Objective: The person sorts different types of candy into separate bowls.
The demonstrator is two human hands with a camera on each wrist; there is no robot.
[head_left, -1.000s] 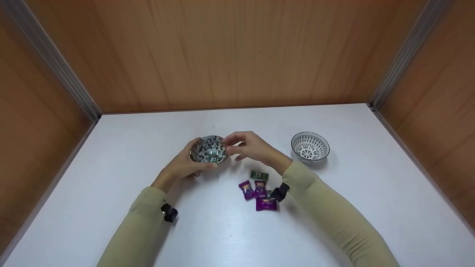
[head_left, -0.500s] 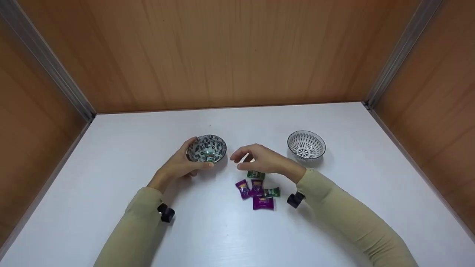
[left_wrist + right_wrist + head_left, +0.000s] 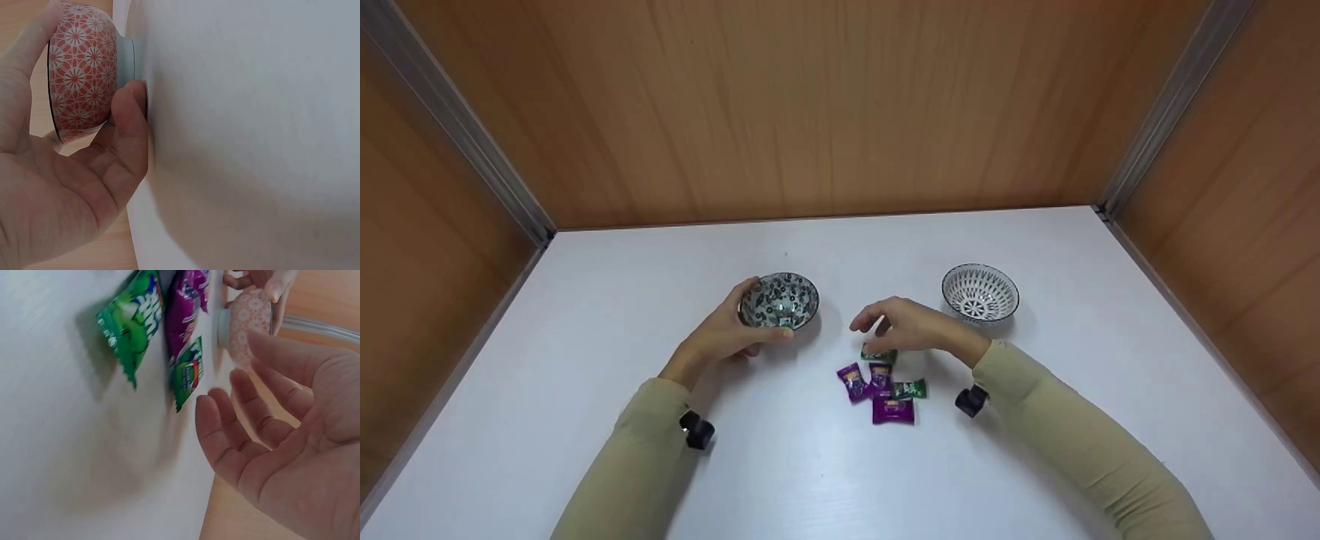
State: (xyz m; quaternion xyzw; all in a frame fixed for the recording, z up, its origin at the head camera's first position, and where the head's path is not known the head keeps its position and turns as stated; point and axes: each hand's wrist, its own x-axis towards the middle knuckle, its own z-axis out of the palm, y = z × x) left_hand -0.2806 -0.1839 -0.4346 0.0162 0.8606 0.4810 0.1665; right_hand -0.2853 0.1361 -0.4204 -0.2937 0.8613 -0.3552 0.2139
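My left hand (image 3: pixel 720 330) grips a small patterned bowl (image 3: pixel 777 294) by its side, thumb along the near rim. Inside, it is dark floral, with a green-wrapped candy (image 3: pixel 785 321) at the bottom. Its outside shows red with white flowers above a pale foot (image 3: pixel 126 59) in the left wrist view, my fingertips beside the foot. My right hand (image 3: pixel 913 324) hovers with loosely bent fingers and nothing between them. Under its thumb lies a green-wrapped candy (image 3: pixel 885 356), partly covered. Three purple-wrapped candies (image 3: pixel 853 382) and another green one (image 3: pixel 910 389) lie just nearer.
A second bowl (image 3: pixel 981 294), white with dark dashes, stands on the white table (image 3: pixel 780 465) beyond my right wrist. Wood-look panels (image 3: pixel 825 112) close off the back and both sides of the table.
My right hand has drawn back from the rim of the held bowl, moving right and nearer, over the candies. The left hand keeps its grip on the bowl.
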